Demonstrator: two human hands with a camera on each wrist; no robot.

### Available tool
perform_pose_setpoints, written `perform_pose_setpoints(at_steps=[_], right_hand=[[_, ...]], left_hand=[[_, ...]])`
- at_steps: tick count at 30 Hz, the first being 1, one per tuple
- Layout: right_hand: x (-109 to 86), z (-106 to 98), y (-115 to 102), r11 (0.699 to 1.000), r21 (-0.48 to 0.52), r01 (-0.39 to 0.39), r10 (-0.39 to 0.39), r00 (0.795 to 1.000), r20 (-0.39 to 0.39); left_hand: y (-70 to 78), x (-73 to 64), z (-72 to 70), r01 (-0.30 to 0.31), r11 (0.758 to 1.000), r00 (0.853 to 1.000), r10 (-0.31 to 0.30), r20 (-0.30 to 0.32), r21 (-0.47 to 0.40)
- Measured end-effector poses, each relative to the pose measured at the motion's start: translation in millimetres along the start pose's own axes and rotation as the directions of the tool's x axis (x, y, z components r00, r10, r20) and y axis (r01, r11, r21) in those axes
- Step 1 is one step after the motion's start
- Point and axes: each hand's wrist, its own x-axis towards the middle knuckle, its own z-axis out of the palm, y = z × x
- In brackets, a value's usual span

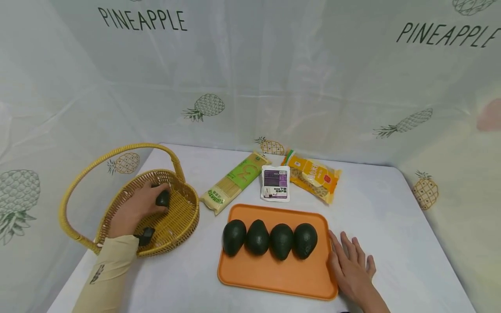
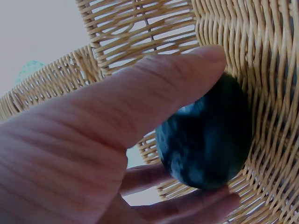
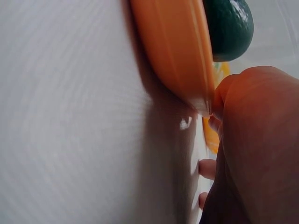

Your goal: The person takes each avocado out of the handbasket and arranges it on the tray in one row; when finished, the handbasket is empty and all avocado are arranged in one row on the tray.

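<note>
My left hand (image 1: 137,205) reaches into a yellow wicker basket (image 1: 182,230) at the left and grips a dark green avocado (image 1: 162,198). In the left wrist view the thumb lies along the top of this avocado (image 2: 205,140), with fingers beneath it, close to the woven wall. Several more avocados (image 1: 257,238) stand in a row on the back half of an orange tray (image 1: 270,280). At the tray's right edge my right hand (image 1: 352,269) rests with fingers extended. In the right wrist view its thumb side touches the tray's rim (image 3: 187,51).
Behind the tray lie a green noodle packet (image 1: 236,180), a white and purple pouch (image 1: 275,183) and an orange-yellow packet (image 1: 313,176). The basket's tall arched handle (image 1: 98,163) rises on its left side. A pineapple-print cloth (image 1: 250,65) hangs behind the white table (image 1: 391,217).
</note>
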Motion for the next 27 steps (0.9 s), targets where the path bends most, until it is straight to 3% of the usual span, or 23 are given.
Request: perform_pose_setpoints(at_steps=[9, 17, 27], right_hand=[[-0.7, -0.2, -0.2, 1.000, 0.003, 0.017, -0.017, 1.000, -0.020], [1.5, 2.0, -4.7, 1.000, 0.011, 0.020, -0.019, 0.999, -0.040], [-0.8, 0.8, -2.1, 1.000, -0.012, -0.004, 0.004, 1.000, -0.012]], left_hand=[[-5.5, 0.0, 6.1, -0.078, 0.997, 0.994, 0.079, -0.072, 0.016], [-7.7, -5.8, -1.1, -0.091, 0.996, 0.992, 0.091, -0.082, 0.011], [-4.8, -8.4, -2.2, -0.152, 0.987, 0.982, 0.157, -0.103, 0.051]])
